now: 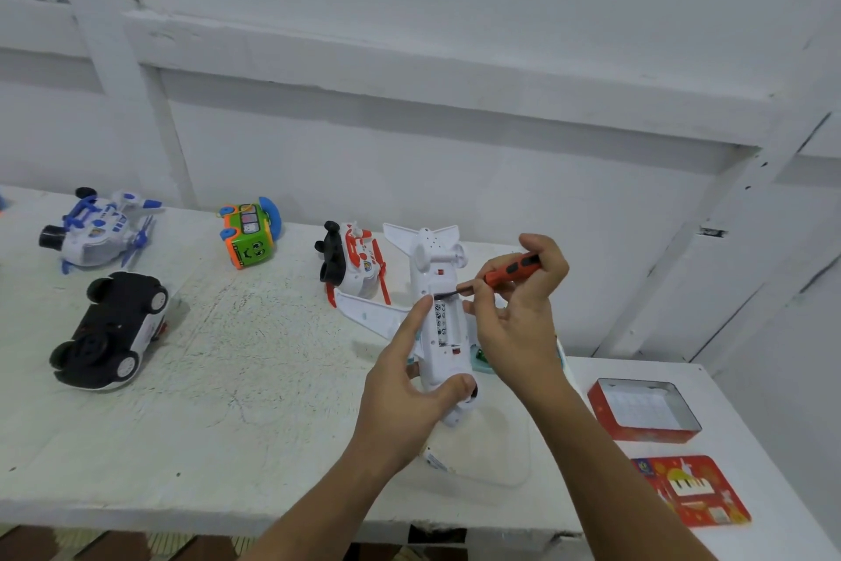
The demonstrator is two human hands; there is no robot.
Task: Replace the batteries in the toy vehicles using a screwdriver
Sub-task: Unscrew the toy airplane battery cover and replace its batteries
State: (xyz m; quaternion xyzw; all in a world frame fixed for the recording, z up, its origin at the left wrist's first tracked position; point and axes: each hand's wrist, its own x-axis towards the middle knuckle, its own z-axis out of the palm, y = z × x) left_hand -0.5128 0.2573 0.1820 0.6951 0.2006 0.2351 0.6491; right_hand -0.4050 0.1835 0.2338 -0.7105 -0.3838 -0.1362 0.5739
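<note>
Two hands on upturned toy plane (437,310), tail pointing away, left hand (405,387) gripping nose, right hand (523,310) clamping screwdriver (505,271)

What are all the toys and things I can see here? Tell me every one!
toy plane: 1, white, upside down, middle of table, held
helicopter: 1, blue and white, far left
helicopter: 1, orange and white, behind the plane's wing
toy bus: 1, green and orange, back of table, on its side
toy car: 1, black and white, left, wheels up
screwdriver: 1, orange and black, tip at the plane's belly
tin box: 1, red, open, right
lid: 1, red with piano picture, right front
table: 1, white
left hand: 1, gripping the plane
right hand: 1, holding the screwdriver
</note>
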